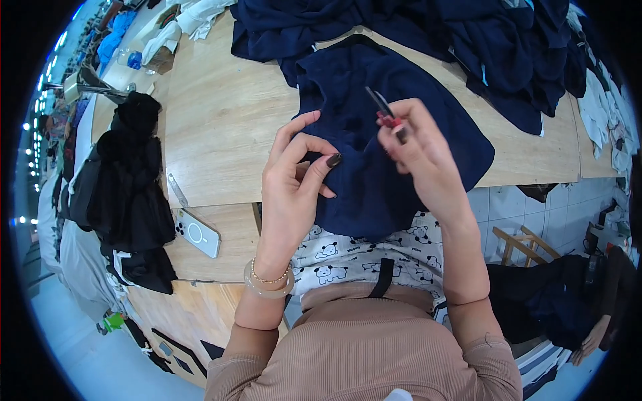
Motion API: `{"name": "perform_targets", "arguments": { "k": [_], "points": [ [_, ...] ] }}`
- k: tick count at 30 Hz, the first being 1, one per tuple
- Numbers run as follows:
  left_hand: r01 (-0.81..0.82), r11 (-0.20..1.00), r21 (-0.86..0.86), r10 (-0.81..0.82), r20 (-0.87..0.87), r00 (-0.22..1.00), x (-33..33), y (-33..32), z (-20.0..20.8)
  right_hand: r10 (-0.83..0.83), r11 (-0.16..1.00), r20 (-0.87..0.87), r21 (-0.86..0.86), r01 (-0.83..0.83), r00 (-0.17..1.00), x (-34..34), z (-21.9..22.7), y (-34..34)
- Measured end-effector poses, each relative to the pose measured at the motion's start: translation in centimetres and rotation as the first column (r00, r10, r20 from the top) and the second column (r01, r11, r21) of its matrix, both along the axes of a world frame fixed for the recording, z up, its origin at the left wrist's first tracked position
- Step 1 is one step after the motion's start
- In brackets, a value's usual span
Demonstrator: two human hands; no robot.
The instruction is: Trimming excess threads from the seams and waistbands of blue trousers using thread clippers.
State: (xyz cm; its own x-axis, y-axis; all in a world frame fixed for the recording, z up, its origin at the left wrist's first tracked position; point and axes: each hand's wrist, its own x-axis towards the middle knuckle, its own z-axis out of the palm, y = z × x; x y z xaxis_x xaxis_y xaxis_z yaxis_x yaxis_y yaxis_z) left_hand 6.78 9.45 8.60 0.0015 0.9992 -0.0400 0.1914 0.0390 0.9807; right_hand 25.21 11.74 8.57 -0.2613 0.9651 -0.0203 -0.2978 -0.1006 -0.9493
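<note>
A navy blue garment [428,134] lies spread on the table in front of me, its near end draping over the edge onto my lap. My left hand [294,170] is above its left part, thumb and index finger closed in a pinch. Whatever lies between those fingertips is too small to make out. In my right hand [424,144], raised over the middle of the garment, is a pair of thread snips [389,119] with dark blades and red on the handle. The blades point up and away from me, and the snips are slightly blurred.
More navy garments [521,53] are heaped along the far side of the wooden table [214,120]. On the left hang black garments [137,180], near a phone [198,232] and a thin metal strip [178,190]. A wooden stool [525,244] and a person's hand [592,341] are at right.
</note>
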Motion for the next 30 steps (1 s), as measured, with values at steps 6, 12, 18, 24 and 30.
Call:
{"name": "perform_targets", "arguments": {
  "k": [6,12,18,24,30],
  "points": [
    [-0.009,1.000,0.011,0.009,0.026,1.000,0.0,0.0,0.1,-0.302,0.895,0.610,0.447,-0.003,0.733,1.6,-0.2,-0.6],
    [-0.002,1.000,0.020,0.001,0.024,1.000,0.1,0.0,0.2,-0.334,0.842,0.635,0.534,-0.082,0.697,1.0,-1.1,-0.9],
    [0.005,1.000,0.027,-0.006,0.028,1.000,0.1,-0.1,0.4,-0.308,0.846,0.626,0.525,-0.095,0.716,0.4,-1.3,-0.8],
    [0.008,1.000,0.011,-0.009,0.115,0.993,-0.3,-0.2,-0.2,-0.199,0.938,0.492,0.347,0.019,0.848,0.4,-1.8,-0.9],
    [0.028,1.000,0.002,-0.028,0.230,0.973,-0.8,-1.2,-0.9,-0.161,0.914,0.439,0.405,-0.034,0.884,-0.5,-1.4,-0.8]
  ]
}}
